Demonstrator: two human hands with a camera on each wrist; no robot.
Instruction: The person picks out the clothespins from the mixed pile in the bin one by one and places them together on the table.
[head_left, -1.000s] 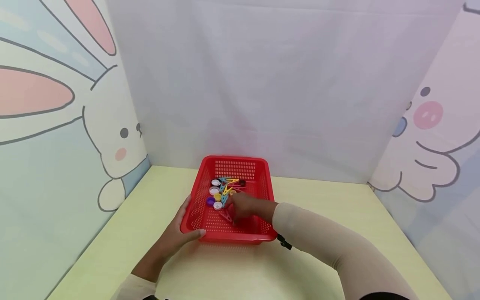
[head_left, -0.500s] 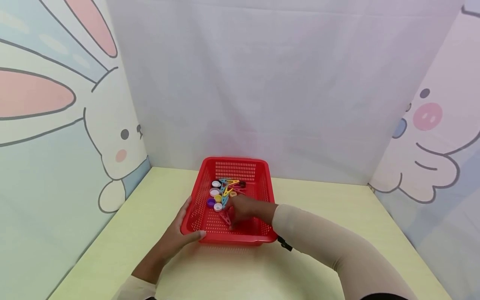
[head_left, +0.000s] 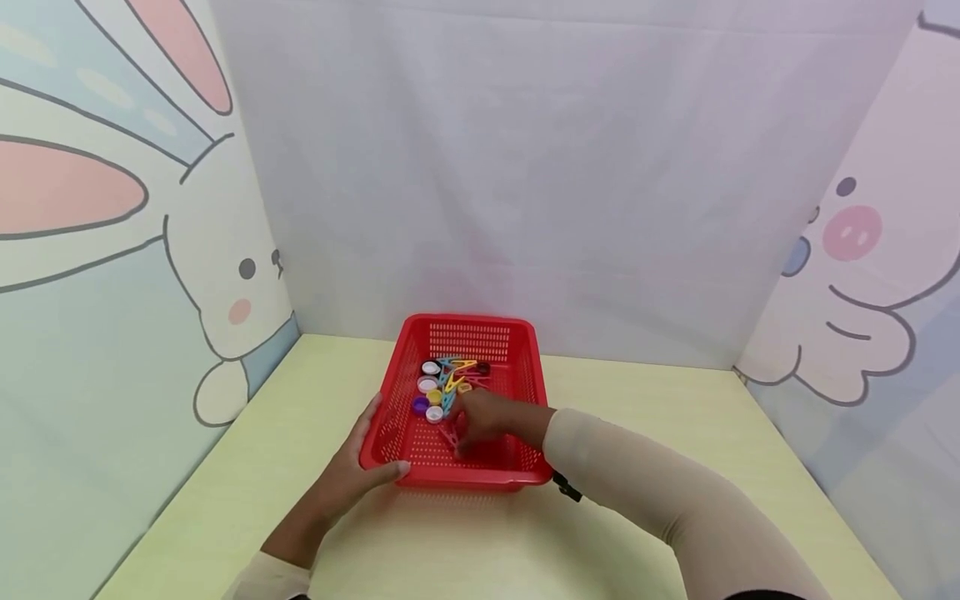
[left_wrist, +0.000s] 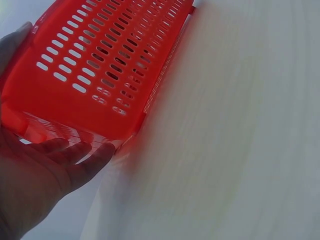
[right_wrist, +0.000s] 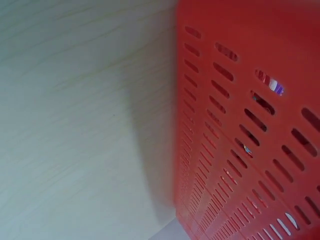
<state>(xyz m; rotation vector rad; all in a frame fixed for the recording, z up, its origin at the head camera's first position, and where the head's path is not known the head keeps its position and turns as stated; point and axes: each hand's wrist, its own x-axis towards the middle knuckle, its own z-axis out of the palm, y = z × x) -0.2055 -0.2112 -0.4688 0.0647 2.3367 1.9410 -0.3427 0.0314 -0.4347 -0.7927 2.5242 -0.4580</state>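
A red perforated plastic basket [head_left: 465, 475] stands on the table. At its near left corner my left hand [head_left: 351, 477] holds it, thumb over the rim and fingers along the outer wall; the left wrist view shows those fingers [left_wrist: 95, 162] against the basket's outside. My right hand [head_left: 480, 419] reaches down inside, its fingertips pinching the end of a pink clothespin [head_left: 448, 435] near the basket floor. Left of that hand lie a blue clothespin [head_left: 448, 403], a white bottle cap [head_left: 434, 413], a purple cap [head_left: 421, 405] and a yellow cap [head_left: 434, 397]. The right wrist view shows only the basket's outer wall [right_wrist: 235, 130].
Farther back in the basket are more clothespins, including a yellow one [head_left: 453, 382], plus white caps [head_left: 427, 383] and a dark cap [head_left: 483, 367]. The pale yellow table [head_left: 645, 417] meets a plain curtain [head_left: 510, 183] behind and cartoon-printed walls at both sides.
My right fingertips have moved slightly left and toward me, and the pink clothespin has turned a little with them. The left hand keeps its place on the basket corner.
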